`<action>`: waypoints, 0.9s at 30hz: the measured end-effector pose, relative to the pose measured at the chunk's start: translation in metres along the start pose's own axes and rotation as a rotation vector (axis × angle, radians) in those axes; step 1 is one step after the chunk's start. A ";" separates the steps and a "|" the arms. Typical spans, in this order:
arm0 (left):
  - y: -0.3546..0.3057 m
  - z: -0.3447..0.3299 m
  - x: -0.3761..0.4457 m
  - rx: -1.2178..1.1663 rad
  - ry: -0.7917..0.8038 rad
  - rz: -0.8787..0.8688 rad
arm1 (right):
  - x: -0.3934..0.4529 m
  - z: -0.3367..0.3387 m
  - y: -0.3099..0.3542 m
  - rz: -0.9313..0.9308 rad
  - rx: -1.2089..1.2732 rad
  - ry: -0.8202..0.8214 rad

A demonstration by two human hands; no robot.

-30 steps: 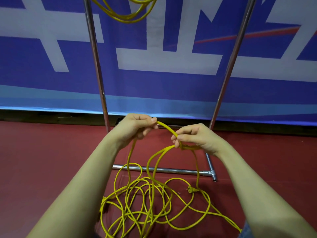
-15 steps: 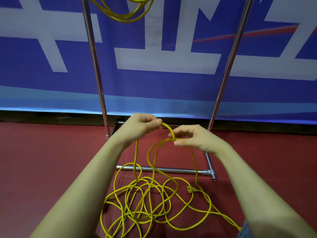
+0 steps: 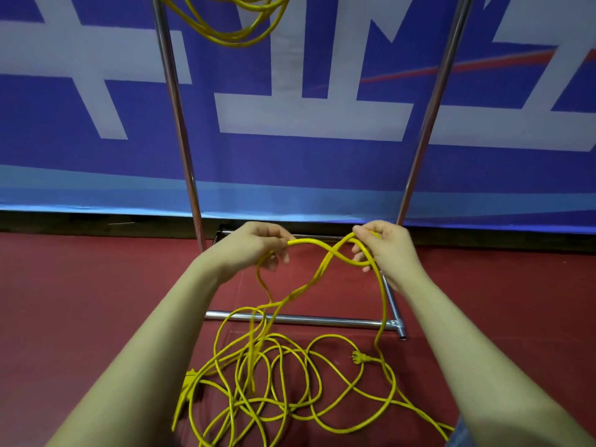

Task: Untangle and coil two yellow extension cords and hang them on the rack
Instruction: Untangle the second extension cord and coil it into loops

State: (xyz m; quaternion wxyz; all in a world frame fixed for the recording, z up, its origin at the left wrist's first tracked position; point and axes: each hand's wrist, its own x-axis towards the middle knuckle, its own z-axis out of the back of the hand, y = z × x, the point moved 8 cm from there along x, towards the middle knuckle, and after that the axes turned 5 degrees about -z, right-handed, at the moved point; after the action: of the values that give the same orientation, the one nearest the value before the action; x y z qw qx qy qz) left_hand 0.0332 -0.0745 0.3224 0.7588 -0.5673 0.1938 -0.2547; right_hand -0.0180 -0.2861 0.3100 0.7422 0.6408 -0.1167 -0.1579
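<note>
Both hands are raised in front of the rack, each gripping the same yellow cord; the left hand has its fingers curled round a bend of the loose cord, and the right hand pinches and wraps its fingers round a small loop of it; between the two hands the cord arches and crosses over itself in a figure-eight shape. From the left hand a strand drops down towards the floor; from the right hand another strand hangs along the inner side of the forearm and runs down past the rack's low crossbar. The rest of this cord lies in a loose tangle of overlapping loops on the red floor, just in front of the rack; its plug rests on the floor to the right of the pile, and a yellow socket end lies at the pile's left edge. The rack is a frame of shiny metal tubes, two uprights rising out of view and a base bar near the floor; the hung cord, also yellow, droops in coiled loops at the top of the view between the uprights, close to the left one. Behind the rack stands a blue banner with large white shapes.
</note>
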 end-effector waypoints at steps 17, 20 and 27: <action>-0.011 0.030 0.001 -0.024 -0.398 -0.109 | -0.016 -0.035 -0.025 -0.213 -0.328 0.530; -0.012 0.030 0.003 -0.057 -0.369 -0.104 | -0.008 -0.032 -0.018 -0.071 -0.318 0.397; -0.015 0.026 -0.001 -0.165 -0.279 -0.133 | 0.013 -0.002 -0.033 -0.065 -0.100 -0.082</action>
State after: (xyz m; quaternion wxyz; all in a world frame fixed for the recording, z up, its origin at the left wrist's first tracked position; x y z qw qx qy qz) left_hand 0.0450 -0.0573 0.3441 0.7106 -0.6691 0.0686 -0.2063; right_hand -0.0081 -0.2935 0.2770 0.7622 0.5995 -0.1180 -0.2138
